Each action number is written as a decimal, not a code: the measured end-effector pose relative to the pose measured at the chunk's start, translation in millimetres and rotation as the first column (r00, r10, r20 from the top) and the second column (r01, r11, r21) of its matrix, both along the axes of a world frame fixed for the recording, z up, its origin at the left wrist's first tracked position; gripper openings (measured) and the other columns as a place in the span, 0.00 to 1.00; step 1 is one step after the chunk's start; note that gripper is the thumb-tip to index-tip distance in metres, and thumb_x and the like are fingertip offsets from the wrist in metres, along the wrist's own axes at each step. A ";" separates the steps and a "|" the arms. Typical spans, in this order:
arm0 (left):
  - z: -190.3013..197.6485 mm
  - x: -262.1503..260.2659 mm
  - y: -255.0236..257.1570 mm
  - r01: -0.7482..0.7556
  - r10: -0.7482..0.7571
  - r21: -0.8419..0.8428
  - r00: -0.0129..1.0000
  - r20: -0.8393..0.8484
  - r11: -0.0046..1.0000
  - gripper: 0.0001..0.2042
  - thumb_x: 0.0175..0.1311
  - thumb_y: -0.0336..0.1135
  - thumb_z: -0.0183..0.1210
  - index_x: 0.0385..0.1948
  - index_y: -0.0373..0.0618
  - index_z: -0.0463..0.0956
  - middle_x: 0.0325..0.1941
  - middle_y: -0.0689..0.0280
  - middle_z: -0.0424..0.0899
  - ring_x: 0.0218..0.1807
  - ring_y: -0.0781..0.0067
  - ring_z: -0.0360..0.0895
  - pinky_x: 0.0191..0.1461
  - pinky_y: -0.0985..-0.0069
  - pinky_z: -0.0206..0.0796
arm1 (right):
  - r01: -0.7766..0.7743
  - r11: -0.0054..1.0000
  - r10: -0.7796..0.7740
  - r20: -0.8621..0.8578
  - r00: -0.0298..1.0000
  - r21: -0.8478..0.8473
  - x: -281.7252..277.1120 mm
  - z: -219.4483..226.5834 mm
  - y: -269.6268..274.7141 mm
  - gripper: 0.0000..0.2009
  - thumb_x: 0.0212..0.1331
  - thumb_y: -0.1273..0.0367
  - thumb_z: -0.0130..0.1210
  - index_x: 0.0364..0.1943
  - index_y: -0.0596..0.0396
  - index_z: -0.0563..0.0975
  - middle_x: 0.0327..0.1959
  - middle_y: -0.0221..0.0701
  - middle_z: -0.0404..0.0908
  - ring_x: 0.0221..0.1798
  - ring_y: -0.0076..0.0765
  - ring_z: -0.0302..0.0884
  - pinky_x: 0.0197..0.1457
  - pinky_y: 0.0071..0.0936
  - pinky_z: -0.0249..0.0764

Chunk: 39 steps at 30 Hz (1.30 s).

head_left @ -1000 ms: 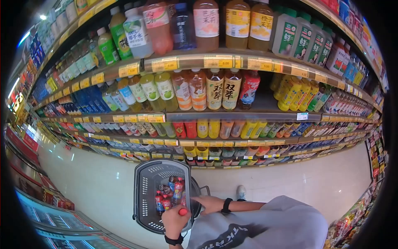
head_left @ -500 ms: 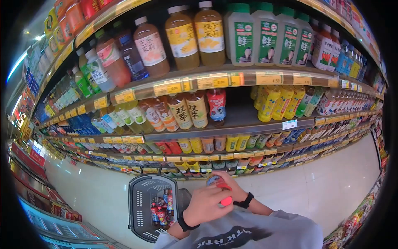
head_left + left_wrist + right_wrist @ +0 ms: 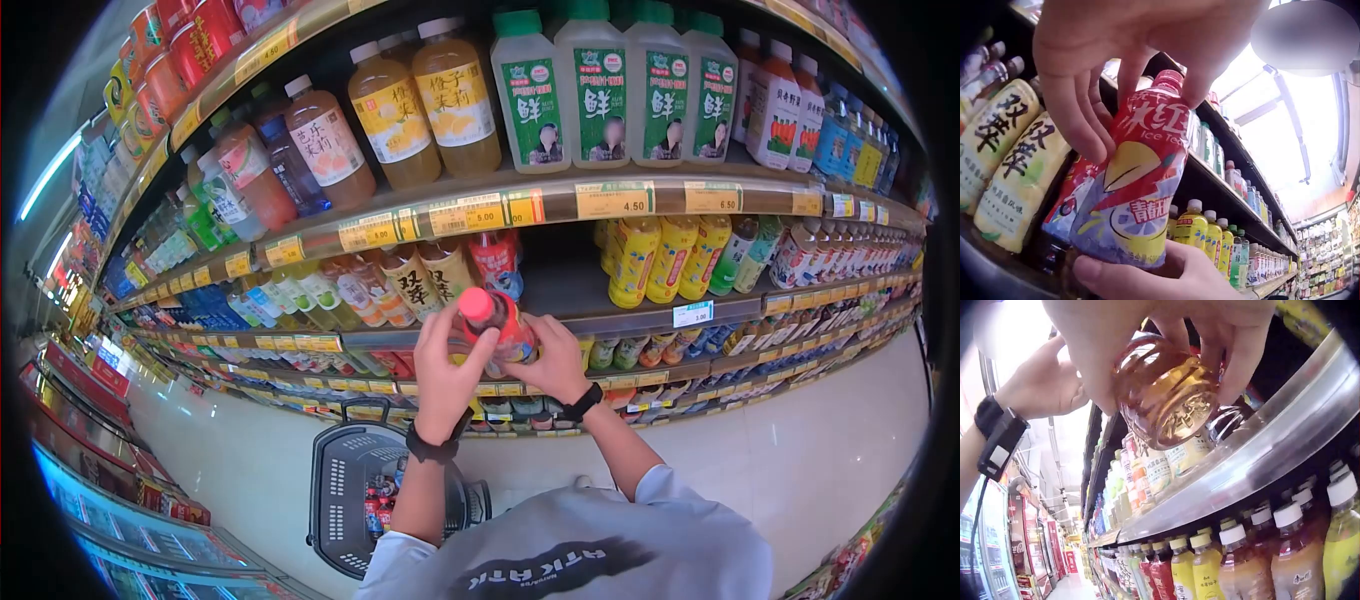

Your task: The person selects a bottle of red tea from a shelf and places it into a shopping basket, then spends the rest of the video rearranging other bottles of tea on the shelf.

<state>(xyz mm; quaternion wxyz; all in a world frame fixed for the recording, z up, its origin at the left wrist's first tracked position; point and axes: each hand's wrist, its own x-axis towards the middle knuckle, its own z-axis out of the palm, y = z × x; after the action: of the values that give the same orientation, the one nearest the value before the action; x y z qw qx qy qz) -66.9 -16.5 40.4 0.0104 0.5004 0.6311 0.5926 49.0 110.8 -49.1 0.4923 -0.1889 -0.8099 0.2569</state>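
Both hands hold an iced tea bottle (image 3: 1138,181) with a red label and red cap, raised in front of the middle shelf. My left hand (image 3: 447,370) grips its upper part, thumb and fingers on opposite sides below the cap. Around the lower part curl the fingers of my right hand (image 3: 552,362); the right wrist view shows the bottle's clear amber base (image 3: 1172,406) tilted toward the camera. Just behind it on the shelf stands another red-labelled bottle (image 3: 497,262), beside two cream-labelled bottles (image 3: 1019,181).
A grey shopping basket (image 3: 325,480) with several red bottles is below left. A silver shelf edge (image 3: 1241,462) runs close under the right hand. Yellow bottles (image 3: 672,260) stand farther right, and green-labelled bottles (image 3: 600,100) fill the shelf above.
Both hands went from over the basket to chest front, then up and forward to the shelf with the iced tea bottle. The head view has turned toward the right part of the shelves.
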 end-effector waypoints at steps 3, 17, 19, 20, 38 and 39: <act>-15.0 -9.4 12.8 0.002 -0.003 0.006 0.991 0.131 1.000 0.28 0.62 0.38 0.69 0.60 0.33 0.72 0.49 0.58 0.79 0.47 0.67 0.80 0.46 0.71 0.74 | 0.026 0.999 -0.027 0.007 1.000 0.032 -7.9 -0.4 11.8 0.34 0.36 0.59 0.78 0.51 0.59 0.79 0.37 0.40 0.78 0.42 0.50 0.76 0.46 0.39 0.75; -37.8 -18.4 49.5 0.126 -0.104 -0.131 0.981 0.164 0.983 0.39 0.56 0.28 0.72 0.70 0.39 0.59 0.58 0.54 0.80 0.53 0.65 0.82 0.58 0.68 0.76 | -0.011 1.000 0.008 -0.138 0.990 -0.018 -40.4 -15.4 36.0 0.33 0.38 0.59 0.78 0.50 0.63 0.80 0.63 0.48 0.76 0.61 0.53 0.75 0.65 0.42 0.73; -43.0 -15.4 53.0 0.121 -0.096 -0.177 0.985 0.147 0.977 0.32 0.59 0.30 0.70 0.64 0.38 0.64 0.54 0.53 0.82 0.52 0.63 0.83 0.54 0.68 0.75 | -0.002 0.998 -0.006 -0.135 0.991 -0.064 -40.8 -13.8 34.3 0.33 0.39 0.60 0.77 0.51 0.64 0.80 0.64 0.48 0.76 0.62 0.53 0.75 0.66 0.42 0.73; -40.0 -12.4 53.5 0.105 -0.080 -0.209 0.989 0.126 0.972 0.31 0.59 0.31 0.69 0.63 0.38 0.64 0.53 0.52 0.83 0.51 0.63 0.83 0.53 0.68 0.75 | 0.004 0.997 -0.014 -0.131 0.991 -0.083 -40.7 -7.6 31.8 0.33 0.39 0.60 0.76 0.51 0.64 0.80 0.64 0.47 0.76 0.62 0.53 0.76 0.66 0.42 0.73; -61.4 -34.7 82.3 0.107 -0.100 -0.106 0.993 0.066 0.989 0.28 0.63 0.33 0.66 0.62 0.36 0.66 0.52 0.52 0.81 0.48 0.61 0.81 0.49 0.69 0.73 | 0.060 0.990 -0.072 -0.096 0.993 -0.128 -56.5 -6.0 46.1 0.35 0.44 0.58 0.75 0.57 0.62 0.77 0.62 0.44 0.78 0.59 0.52 0.80 0.61 0.39 0.77; -61.4 -35.0 84.4 0.099 -0.094 -0.107 0.994 0.055 0.989 0.29 0.63 0.33 0.66 0.63 0.35 0.65 0.52 0.52 0.80 0.47 0.62 0.81 0.49 0.70 0.73 | 0.064 0.989 -0.075 -0.085 0.994 -0.132 -57.3 -5.3 47.3 0.34 0.46 0.58 0.74 0.57 0.61 0.77 0.64 0.43 0.77 0.59 0.52 0.80 0.61 0.40 0.77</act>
<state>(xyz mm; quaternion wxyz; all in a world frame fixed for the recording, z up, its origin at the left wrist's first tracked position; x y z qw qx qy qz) -101.9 67.9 -21.1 0.0821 0.5141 0.6372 0.5683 -8.3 158.0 -54.3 0.5235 -0.2368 -0.7616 0.2997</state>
